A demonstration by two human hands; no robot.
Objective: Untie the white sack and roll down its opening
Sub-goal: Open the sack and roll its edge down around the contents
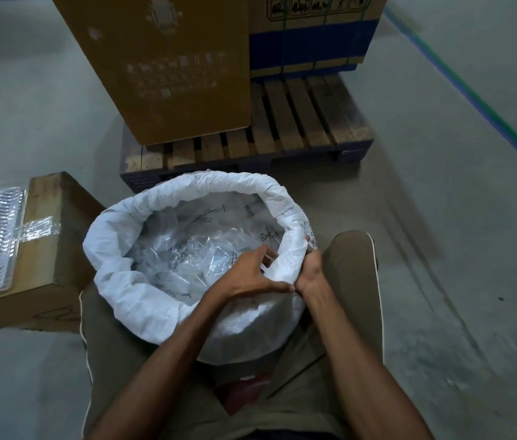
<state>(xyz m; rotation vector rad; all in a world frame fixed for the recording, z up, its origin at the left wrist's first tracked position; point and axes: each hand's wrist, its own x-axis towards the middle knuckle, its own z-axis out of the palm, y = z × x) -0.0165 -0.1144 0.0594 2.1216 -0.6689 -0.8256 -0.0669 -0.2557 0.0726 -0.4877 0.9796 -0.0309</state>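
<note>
White sack (pixel 143 236) on floor between person's knees, mouth open, rim rolled down; left hand (pixel 247 277) and right hand (pixel 311 271) each grip the near-right rim.

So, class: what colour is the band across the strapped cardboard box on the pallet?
Blue: the band runs across the brown strapped box, clearest in the head view.
</note>
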